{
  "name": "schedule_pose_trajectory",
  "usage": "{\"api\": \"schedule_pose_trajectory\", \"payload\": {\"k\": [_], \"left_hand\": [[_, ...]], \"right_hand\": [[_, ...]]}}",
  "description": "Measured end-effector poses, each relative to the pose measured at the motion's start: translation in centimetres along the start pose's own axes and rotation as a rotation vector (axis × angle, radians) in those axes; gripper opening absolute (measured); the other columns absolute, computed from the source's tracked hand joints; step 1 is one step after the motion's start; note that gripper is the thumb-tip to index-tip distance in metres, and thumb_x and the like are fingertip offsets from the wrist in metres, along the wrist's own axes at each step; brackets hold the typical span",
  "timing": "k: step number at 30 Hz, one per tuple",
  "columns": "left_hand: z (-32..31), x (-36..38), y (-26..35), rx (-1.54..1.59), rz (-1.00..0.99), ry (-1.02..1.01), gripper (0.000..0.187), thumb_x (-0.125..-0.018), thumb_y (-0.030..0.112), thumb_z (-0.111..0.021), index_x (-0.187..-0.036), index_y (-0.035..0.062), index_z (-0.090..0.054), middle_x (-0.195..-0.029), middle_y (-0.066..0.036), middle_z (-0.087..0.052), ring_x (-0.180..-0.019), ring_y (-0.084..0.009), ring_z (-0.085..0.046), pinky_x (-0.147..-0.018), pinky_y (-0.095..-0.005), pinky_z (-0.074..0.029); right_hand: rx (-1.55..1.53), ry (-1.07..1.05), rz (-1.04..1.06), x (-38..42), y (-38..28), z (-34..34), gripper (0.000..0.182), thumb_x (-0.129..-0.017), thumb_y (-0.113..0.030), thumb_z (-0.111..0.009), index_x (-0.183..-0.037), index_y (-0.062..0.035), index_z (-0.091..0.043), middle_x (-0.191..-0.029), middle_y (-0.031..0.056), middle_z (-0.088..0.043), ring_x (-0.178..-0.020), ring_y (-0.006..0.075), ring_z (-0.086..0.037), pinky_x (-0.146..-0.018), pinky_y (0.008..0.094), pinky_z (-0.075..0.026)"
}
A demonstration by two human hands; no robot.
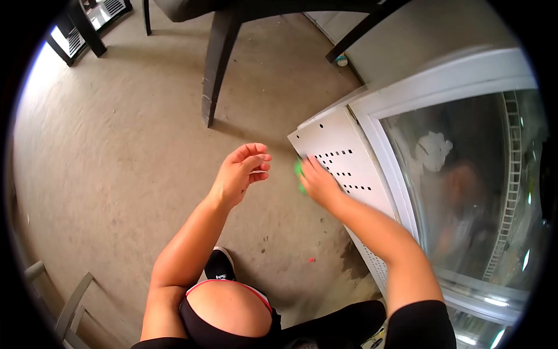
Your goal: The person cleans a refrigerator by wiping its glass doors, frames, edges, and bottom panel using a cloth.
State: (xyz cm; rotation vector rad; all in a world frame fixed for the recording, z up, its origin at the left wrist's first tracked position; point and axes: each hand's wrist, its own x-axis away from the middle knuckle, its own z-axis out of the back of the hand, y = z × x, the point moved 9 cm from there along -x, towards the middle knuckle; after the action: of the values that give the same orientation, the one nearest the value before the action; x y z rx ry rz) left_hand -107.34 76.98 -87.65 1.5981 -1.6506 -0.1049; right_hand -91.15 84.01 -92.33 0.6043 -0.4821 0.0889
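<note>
My right hand [319, 181] is pressed at the white perforated panel [322, 136] at the base of a glass-door display fridge [401, 189]. Under its fingers sticks out a bit of a green sponge or cloth [300, 170]; motion blur and the hand hide the rest. My left hand [241, 171] hovers over the floor to the left of the panel. Its fingers are loosely bent and a little apart, with nothing visible in them.
A dark plastic chair [220, 70] stands ahead, its legs on the concrete floor [116, 174]. Another chair [75, 299] is at lower left. My shoe [220, 264] and bent knee are below. A small red scrap [311, 260] lies near a wet patch [353, 262].
</note>
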Motion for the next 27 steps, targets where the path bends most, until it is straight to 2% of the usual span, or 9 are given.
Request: {"api": "schedule_pose_trajectory", "payload": {"k": [5, 8, 11, 15, 18, 22, 24, 25, 27], "left_hand": [[-0.9, 0.3, 0.2, -0.075, -0.031, -0.019, 0.013, -0.090, 0.008, -0.053, -0.103, 0.0095, -0.054, -0.093, -0.001, -0.059, -0.080, -0.0098, -0.056, -0.073, -0.0267, -0.049], [-0.5, 0.7, 1.5, -0.092, -0.045, -0.004, 0.016, -0.090, 0.011, -0.055, -0.105, 0.0073, -0.053, -0.096, -0.002, -0.058, -0.082, -0.0099, -0.055, -0.075, -0.0264, -0.048], [-0.8, -0.4, 1.5, -0.133, -0.071, -0.027, 0.016, -0.090, 0.011, -0.054, -0.105, 0.0073, -0.053, -0.096, -0.001, -0.058, -0.083, -0.0096, -0.055, -0.075, -0.0263, -0.048], [-5.2, -1.5, 2.5, -0.336, -0.170, -0.147, 0.014, -0.092, 0.011, -0.052, -0.106, 0.0074, -0.053, -0.099, -0.001, -0.057, -0.087, -0.0092, -0.053, -0.078, -0.0256, -0.046], [-8.8, -1.5, 5.4, -0.564, -0.323, -0.190, 0.024, -0.093, 0.016, -0.053, -0.115, 0.0046, -0.051, -0.105, -0.002, -0.054, -0.090, -0.0103, -0.051, -0.080, -0.0248, -0.045], [-14.1, -2.1, 8.6, -0.847, -0.587, -0.204, 0.043, -0.095, 0.028, -0.052, -0.127, -0.0002, -0.046, -0.110, -0.016, -0.051, -0.093, -0.0212, -0.052, -0.079, -0.0310, -0.047], [-15.7, -3.4, 9.2, -0.948, -0.693, -0.175, 0.043, -0.095, 0.029, -0.052, -0.125, -0.0006, -0.048, -0.108, -0.017, -0.052, -0.095, -0.0235, -0.052, -0.081, -0.0325, -0.046], [-15.5, -4.8, 8.1, -1.012, -0.692, -0.188, 0.039, -0.095, 0.027, -0.051, -0.124, -0.0002, -0.051, -0.107, -0.018, -0.052, -0.093, -0.0244, -0.052, -0.081, -0.0325, -0.045], [-16.1, -6.1, 7.6, -1.069, -0.726, -0.219, 0.038, -0.095, 0.024, -0.051, -0.124, 0.0002, -0.051, -0.107, -0.017, -0.051, -0.091, -0.0230, -0.052, -0.081, -0.0315, -0.044]], "right_hand": [[0.008, 0.006, -0.145, -0.4, 2.1, 2.5, 0.043, -0.084, -0.023, -0.047, -0.121, -0.0023, -0.053, -0.127, 0.0150, -0.050, -0.125, 0.0295, -0.038, -0.110, 0.0472, -0.018], [-0.056, -0.130, 0.148, 12.1, -6.5, -3.6, 0.040, -0.085, -0.025, -0.047, -0.116, -0.0011, -0.056, -0.128, 0.0170, -0.050, -0.129, 0.0294, -0.035, -0.111, 0.0481, -0.017], [-0.061, -0.171, 0.273, 12.9, -6.9, -4.8, 0.040, -0.085, -0.027, -0.046, -0.115, -0.0015, -0.057, -0.126, 0.0179, -0.051, -0.129, 0.0293, -0.035, -0.111, 0.0474, -0.018], [-0.057, 0.024, -0.160, -1.1, 4.8, 5.6, 0.040, -0.084, -0.025, -0.046, -0.110, 0.0020, -0.060, -0.125, 0.0188, -0.052, -0.128, 0.0316, -0.035, -0.111, 0.0458, -0.020], [-0.130, 0.080, -0.184, 4.0, 0.5, 0.9, 0.040, -0.085, -0.024, -0.046, -0.112, 0.0018, -0.061, -0.131, 0.0168, -0.049, -0.130, 0.0341, -0.034, -0.112, 0.0487, -0.016], [-0.047, -0.365, 0.396, 17.6, -6.8, -2.4, 0.043, -0.083, -0.022, -0.049, -0.116, 0.0051, -0.058, -0.129, 0.0170, -0.050, -0.126, 0.0322, -0.041, -0.112, 0.0484, -0.019], [-0.078, -0.439, 0.379, 12.9, -3.0, 1.6, 0.043, -0.083, -0.018, -0.051, -0.117, 0.0078, -0.056, -0.129, 0.0187, -0.049, -0.122, 0.0317, -0.045, -0.110, 0.0464, -0.024], [-0.077, -0.441, 0.337, 9.3, -1.6, 2.5, 0.043, -0.083, -0.018, -0.051, -0.117, 0.0078, -0.056, -0.129, 0.0187, -0.049, -0.122, 0.0317, -0.045, -0.110, 0.0464, -0.024], [-1.121, 0.106, -0.311, 1.7, 6.5, 5.3, 0.038, -0.085, -0.024, -0.049, -0.112, -0.0018, -0.062, -0.128, 0.0149, -0.053, -0.122, 0.0345, -0.044, -0.110, 0.0474, -0.021]]}}
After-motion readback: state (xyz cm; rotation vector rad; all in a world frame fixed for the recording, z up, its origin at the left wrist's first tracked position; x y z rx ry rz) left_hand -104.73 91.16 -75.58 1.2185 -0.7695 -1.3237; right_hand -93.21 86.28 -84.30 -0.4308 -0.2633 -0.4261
